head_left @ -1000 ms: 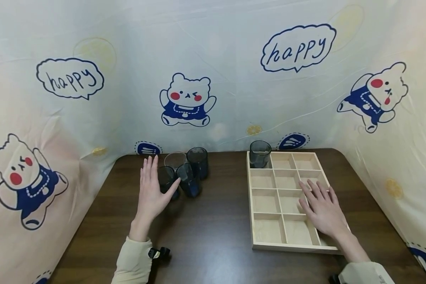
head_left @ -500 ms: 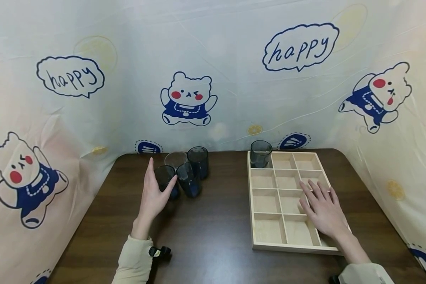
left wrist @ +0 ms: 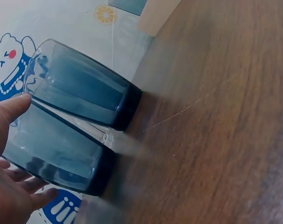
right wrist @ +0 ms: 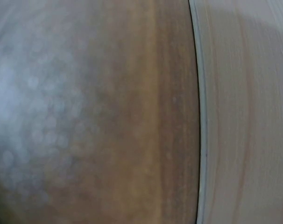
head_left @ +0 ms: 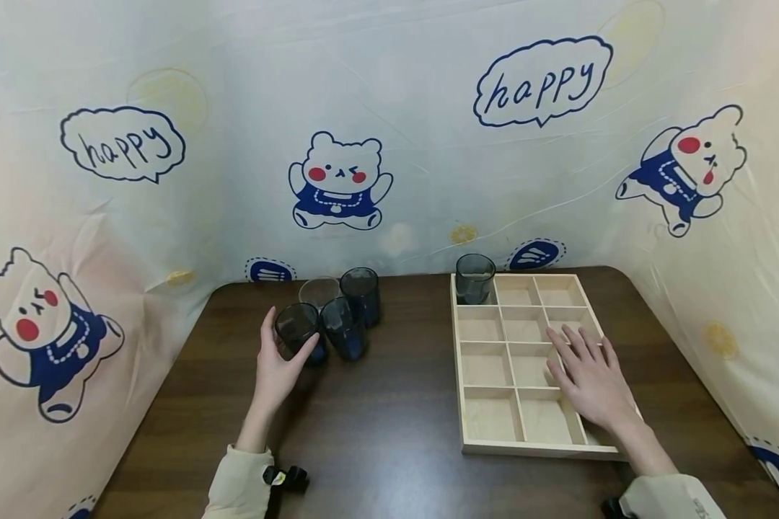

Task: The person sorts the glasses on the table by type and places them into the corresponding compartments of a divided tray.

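Curled round a dark blue-grey glass [head_left: 297, 324], my left hand [head_left: 278, 371] has its thumb on the near side and its fingers on the far left. In the left wrist view that glass [left wrist: 57, 149] stands on the table, its thick dark base down. Right beside it stands a second tinted glass [head_left: 344, 335], with a third [head_left: 362, 299] and a clear glass [head_left: 318, 287] behind. My right hand [head_left: 591, 378] rests, fingers spread, on the right part of a wooden divided box [head_left: 539, 453]. The right wrist view shows only tabletop and box wall, no hand.
One tinted glass [head_left: 474, 280] stands in the box's far left compartment. Dark brown tabletop [head_left: 389, 404] lies between the glasses and the box. A printed cloth [head_left: 422, 180] hangs behind and at both sides of the table.
My left hand has moved in from the left of the nearest glass, its raised fingers lowering and closing round it. The right hand stays on the box.
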Tool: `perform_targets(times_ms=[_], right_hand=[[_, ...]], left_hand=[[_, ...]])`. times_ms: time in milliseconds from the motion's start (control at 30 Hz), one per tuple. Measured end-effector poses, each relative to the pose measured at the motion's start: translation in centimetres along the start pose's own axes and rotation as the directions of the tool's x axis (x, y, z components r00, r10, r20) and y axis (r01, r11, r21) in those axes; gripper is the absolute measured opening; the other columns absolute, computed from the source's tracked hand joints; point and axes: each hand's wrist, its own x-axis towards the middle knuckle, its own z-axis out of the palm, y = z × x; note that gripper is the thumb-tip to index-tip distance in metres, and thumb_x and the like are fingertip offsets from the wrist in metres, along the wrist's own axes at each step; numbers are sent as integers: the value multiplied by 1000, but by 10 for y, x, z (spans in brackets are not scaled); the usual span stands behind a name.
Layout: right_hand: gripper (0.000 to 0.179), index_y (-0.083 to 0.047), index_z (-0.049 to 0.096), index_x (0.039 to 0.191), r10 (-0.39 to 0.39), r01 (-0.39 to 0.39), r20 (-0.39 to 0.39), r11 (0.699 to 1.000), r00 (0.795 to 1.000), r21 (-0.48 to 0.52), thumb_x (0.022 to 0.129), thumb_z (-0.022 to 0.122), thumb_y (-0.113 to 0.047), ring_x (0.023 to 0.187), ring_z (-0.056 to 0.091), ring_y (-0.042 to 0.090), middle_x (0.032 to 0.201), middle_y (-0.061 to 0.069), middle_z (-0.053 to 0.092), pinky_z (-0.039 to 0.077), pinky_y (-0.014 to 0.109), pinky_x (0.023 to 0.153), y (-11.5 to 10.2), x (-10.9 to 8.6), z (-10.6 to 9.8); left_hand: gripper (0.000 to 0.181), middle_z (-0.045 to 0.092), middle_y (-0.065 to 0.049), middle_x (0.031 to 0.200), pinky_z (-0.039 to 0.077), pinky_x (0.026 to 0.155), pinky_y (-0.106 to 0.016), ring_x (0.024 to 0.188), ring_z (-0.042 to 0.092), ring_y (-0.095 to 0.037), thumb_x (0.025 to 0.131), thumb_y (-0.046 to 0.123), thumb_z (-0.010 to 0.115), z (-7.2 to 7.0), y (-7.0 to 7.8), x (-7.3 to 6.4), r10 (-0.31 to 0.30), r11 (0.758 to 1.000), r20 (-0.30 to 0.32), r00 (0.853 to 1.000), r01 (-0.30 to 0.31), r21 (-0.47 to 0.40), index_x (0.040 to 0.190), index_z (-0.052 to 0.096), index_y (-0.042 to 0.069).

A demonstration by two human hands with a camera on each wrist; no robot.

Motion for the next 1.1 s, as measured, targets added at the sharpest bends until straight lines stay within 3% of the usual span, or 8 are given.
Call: perform_targets(times_ms=[100,167,433,667,867,933,1100], right_hand=[[61,-12,45,166,-1,1,-1,1000,1000,1,112,56,-39,160,30,55,170,29,42,16,77,127,1,0,-1],[61,-12,45,166,-3,3,1,1000,1000,-1,112,55,-39,160,30,55,170,29,42,16,77,127,1,0,0],[61,-12,44,167,-9,9,0,1000,1000,-1,112,55,-39,160,29,56,170,28,42,15,78,127,1,1,0],[61,-13,44,167,-6,6,0,1000,1000,9,113,54,-38,159,29,56,169,29,42,15,78,127,-1,0,-1],[61,-13,44,167,-6,6,-1,1000,1000,17,113,55,-38,159,29,57,169,29,42,14,78,127,0,0,-1],[61,-13,44,167,-5,5,-1,1000,1000,17,113,55,-38,159,29,57,169,29,42,14,78,127,0,0,-1],[61,-12,44,167,-8,8,-6,1000,1000,16,112,55,-38,158,30,56,168,29,43,15,78,127,0,0,-1]], left_hand=[[93,49,-20,168,43,112,-9,155,49,-33,100,17,83,0,-2,1,-21,999,-17,1000,21,-47,174,26,15],[88,50,-19,166,40,104,0,153,51,-32,99,15,83,0,-3,1,-24,998,-20,999,23,-61,171,33,13],[86,51,-20,164,39,100,1,151,51,-33,98,11,84,3,-9,-2,-31,998,-4,1000,30,-47,168,35,9],[89,53,-20,162,38,102,3,150,53,-31,96,12,86,16,-26,-4,19,1000,-51,999,-20,-24,168,34,11],[93,53,-18,163,38,99,4,149,55,-32,96,14,87,20,-29,-6,38,999,-81,996,-39,-12,170,31,16],[94,56,-18,160,40,98,3,143,58,-28,94,13,89,20,-27,-6,51,999,-97,994,-52,-11,170,33,16],[92,69,-20,144,46,91,1,119,63,-2,86,10,95,16,-22,-4,61,998,-146,987,-62,-5,164,47,15]])
